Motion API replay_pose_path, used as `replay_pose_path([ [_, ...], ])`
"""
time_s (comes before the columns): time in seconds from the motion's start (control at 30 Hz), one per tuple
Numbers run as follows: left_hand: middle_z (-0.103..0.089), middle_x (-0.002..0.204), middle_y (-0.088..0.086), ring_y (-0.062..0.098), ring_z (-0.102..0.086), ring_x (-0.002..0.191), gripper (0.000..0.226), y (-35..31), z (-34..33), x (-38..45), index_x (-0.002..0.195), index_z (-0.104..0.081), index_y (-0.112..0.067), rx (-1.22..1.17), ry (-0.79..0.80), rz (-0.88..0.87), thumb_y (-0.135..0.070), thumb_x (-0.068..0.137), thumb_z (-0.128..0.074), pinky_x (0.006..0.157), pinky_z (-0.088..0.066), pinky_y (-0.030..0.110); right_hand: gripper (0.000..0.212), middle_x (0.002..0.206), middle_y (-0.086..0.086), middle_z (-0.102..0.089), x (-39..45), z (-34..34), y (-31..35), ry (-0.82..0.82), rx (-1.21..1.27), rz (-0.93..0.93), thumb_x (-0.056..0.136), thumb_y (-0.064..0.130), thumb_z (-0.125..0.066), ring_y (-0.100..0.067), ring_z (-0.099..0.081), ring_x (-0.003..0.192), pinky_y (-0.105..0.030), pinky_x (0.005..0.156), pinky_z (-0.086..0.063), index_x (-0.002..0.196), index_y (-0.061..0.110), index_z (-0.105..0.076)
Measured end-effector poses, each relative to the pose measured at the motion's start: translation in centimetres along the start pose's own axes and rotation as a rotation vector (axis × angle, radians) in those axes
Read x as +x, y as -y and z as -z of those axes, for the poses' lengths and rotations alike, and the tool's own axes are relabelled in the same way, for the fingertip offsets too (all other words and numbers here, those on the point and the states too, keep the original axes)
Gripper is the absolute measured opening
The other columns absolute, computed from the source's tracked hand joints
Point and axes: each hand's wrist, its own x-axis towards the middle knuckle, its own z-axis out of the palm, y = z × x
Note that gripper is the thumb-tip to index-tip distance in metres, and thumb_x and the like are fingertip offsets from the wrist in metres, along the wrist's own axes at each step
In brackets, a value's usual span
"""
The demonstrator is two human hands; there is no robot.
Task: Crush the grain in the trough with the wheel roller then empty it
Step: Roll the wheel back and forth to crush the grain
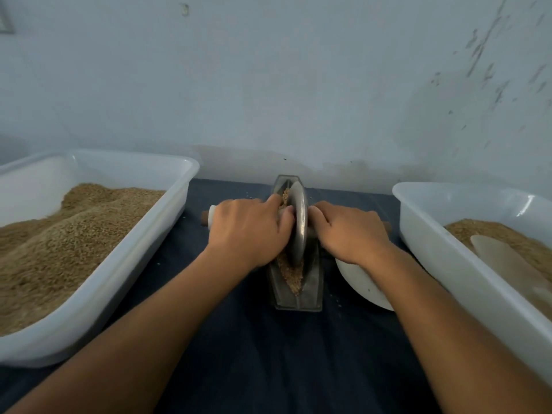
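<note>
Grain [291,274] is heaped along the channel of a narrow metal trough [312,289], which is set lengthwise on a dark blue cloth [257,339] in the middle of the table, its far end close to the pale wall [268,70]. More grain is seen at the far end, just behind the wheel. A metal wheel roller [299,222] is stood upright in the channel, its rim sunk into the grain near the middle of the trough. A handle [209,219] is passed through the wheel and sticks out to both sides; its left end, white with a brown tip, is seen beyond the knuckles.

The left hand [248,231] is wrapped over the left part of the handle, fingers curled round it and the thumb pressed against the wheel's face. The right hand [349,234] is closed in the same way over the right part of the handle, close beside the wheel.

A white tub [167,222] is placed to the left of the trough and is loaded with a large mound of whole grain. A second white tub [424,243] is placed to the right, holding a lower layer of grain with a pale scoop [501,258] laid in it. A white bowl [361,285] is partly hidden under the right forearm, between the trough and the right tub.
</note>
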Motion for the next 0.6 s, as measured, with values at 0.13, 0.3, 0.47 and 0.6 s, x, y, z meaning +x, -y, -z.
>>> replay_pose_path([
  [0.13, -0.063, 0.074, -0.006, 0.020, -0.049, 0.061, 0.058, 0.6, 1.1, 0.0, 0.108, -0.051, -0.036, -0.021, 0.100, -0.024, -0.064, 0.089, -0.005, 0.052, -0.027, 0.031, 0.052, 0.109, 0.005, -0.066, -0.5, 1.8, -0.6, 0.178, 0.104, -0.017, 0.095, 0.069, -0.014, -0.024, -0.060, 0.102, -0.045, 0.089, -0.048, 0.117, 0.042, -0.053],
  [0.3, -0.067, 0.091, -0.005, 0.024, -0.057, 0.082, 0.058, 1.3, 2.7, 0.9, 0.113, -0.051, -0.040, -0.042, 0.285, 0.009, -0.073, 0.083, -0.014, 0.064, -0.034, 0.037, 0.043, 0.096, 0.009, -0.063, -0.7, 3.8, -1.1, 0.271, 0.171, 0.036, 0.096, 0.069, -0.030, -0.008, -0.057, 0.086, -0.030, 0.067, -0.040, 0.102, 0.035, -0.056],
  [0.47, -0.065, 0.101, -0.007, 0.022, -0.058, 0.089, 0.051, 1.4, 4.2, 1.5, 0.110, -0.054, -0.041, -0.056, 0.425, 0.000, -0.071, 0.090, -0.019, 0.075, -0.044, 0.040, 0.035, 0.088, 0.014, -0.060, -1.0, 5.3, -1.4, 0.329, 0.156, 0.082, 0.091, 0.070, -0.041, -0.005, -0.057, 0.080, -0.030, 0.064, -0.040, 0.097, 0.039, -0.056],
  [0.6, -0.060, 0.093, -0.005, 0.019, -0.055, 0.086, 0.037, 1.6, 5.2, 1.7, 0.093, -0.056, -0.030, -0.141, 0.570, -0.011, -0.054, 0.100, -0.029, 0.083, -0.048, 0.041, 0.022, 0.087, 0.015, -0.058, -1.1, 5.9, -1.3, 0.345, 0.139, 0.099, 0.092, 0.061, -0.049, -0.002, -0.054, 0.078, -0.027, 0.060, -0.035, 0.094, 0.040, -0.055],
])
